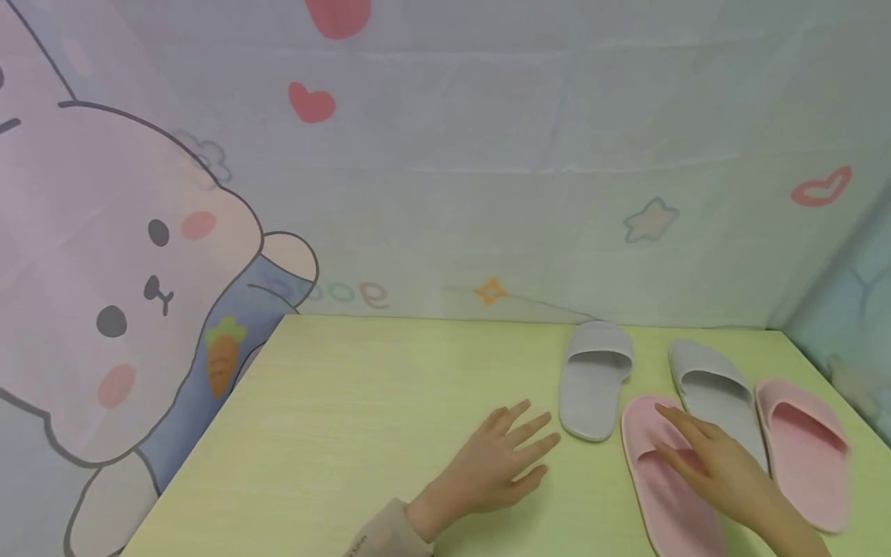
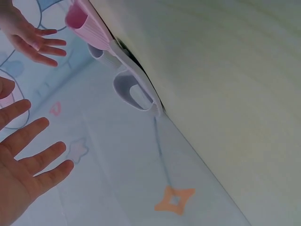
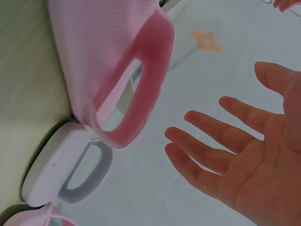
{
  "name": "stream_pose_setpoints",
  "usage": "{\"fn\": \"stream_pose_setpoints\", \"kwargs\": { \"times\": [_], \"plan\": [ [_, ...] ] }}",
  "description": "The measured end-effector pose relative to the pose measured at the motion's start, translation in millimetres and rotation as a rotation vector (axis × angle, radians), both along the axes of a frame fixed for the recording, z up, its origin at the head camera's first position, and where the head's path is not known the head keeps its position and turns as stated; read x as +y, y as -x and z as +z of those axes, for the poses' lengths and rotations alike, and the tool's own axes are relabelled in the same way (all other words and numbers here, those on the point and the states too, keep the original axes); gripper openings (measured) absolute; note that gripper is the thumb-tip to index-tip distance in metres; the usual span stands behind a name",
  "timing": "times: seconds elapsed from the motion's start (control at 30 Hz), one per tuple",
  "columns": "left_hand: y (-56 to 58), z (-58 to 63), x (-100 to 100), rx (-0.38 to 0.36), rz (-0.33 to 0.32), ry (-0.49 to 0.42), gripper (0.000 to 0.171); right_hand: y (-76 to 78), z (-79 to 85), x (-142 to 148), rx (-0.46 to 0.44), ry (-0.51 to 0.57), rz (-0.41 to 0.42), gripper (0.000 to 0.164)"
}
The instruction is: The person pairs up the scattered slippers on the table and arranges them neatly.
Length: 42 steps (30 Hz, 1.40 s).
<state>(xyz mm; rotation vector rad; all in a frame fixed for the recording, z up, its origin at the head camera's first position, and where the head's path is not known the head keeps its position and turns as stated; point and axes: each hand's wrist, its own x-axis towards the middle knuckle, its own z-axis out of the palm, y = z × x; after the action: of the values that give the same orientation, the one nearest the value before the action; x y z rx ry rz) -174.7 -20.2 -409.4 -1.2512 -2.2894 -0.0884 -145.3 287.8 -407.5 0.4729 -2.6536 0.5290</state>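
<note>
Slippers, four in number, were set on the right part of the worktop: two grey and two pink, all with their toe ends turned toward the backdrop. One grey slipper was placed farthest left, at the back edge. To its right and nearer the viewer, the front pink slipper was seen, partly covered from view by the right hand. Beyond that hand the second grey slipper was placed, and just beside it, farthest right, the second pink slipper.

Two hands were shown. The right hand was held above the front pink slipper, wide, its fingers extended and parted; in the right wrist view it was seen apart from the footwear. The left hand was held over the worktop, palm down, its five digits spread wide, with the farthest-left grey slipper nearest to its fingertips. One pale sleeve was seen at the left wrist.

On the backdrop, one large cartoon animal, one carrot, three hearts and one orange four-pointed star were printed.
</note>
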Motion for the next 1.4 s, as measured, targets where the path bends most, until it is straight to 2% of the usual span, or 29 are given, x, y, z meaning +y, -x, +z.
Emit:
{"fn": "stream_pose_setpoints", "kwargs": {
  "times": [0.1,0.33,0.47,0.73,1.1,1.4],
  "plan": [
    [-2.6,-0.6,3.8,-0.015,-0.009,0.025,0.038,-1.2,-2.7,2.8,-0.016,0.003,-0.009,0.055],
    [-7.8,-3.3,12.8,0.002,-0.044,0.055,0.038,-1.9,-8.0,10.0,0.003,-0.001,-0.013,0.055],
    [-10.7,-3.9,17.3,-0.012,-0.047,0.072,0.038,-3.1,-10.9,12.6,-0.005,-0.001,-0.020,0.053],
    [-12.3,-4.8,24.5,-0.018,-0.048,0.100,0.039,-5.4,-16.9,17.6,0.040,-0.005,-0.007,0.052],
    [-15.9,-3.9,46.0,0.057,-0.092,0.111,0.038,-9.1,-21.0,28.4,0.023,-0.056,-0.029,0.050],
    [-18.9,-0.6,67.1,0.114,-0.140,0.152,0.038,-10.5,-27.5,30.9,-0.067,-0.036,-0.071,0.047]
  ]
}}
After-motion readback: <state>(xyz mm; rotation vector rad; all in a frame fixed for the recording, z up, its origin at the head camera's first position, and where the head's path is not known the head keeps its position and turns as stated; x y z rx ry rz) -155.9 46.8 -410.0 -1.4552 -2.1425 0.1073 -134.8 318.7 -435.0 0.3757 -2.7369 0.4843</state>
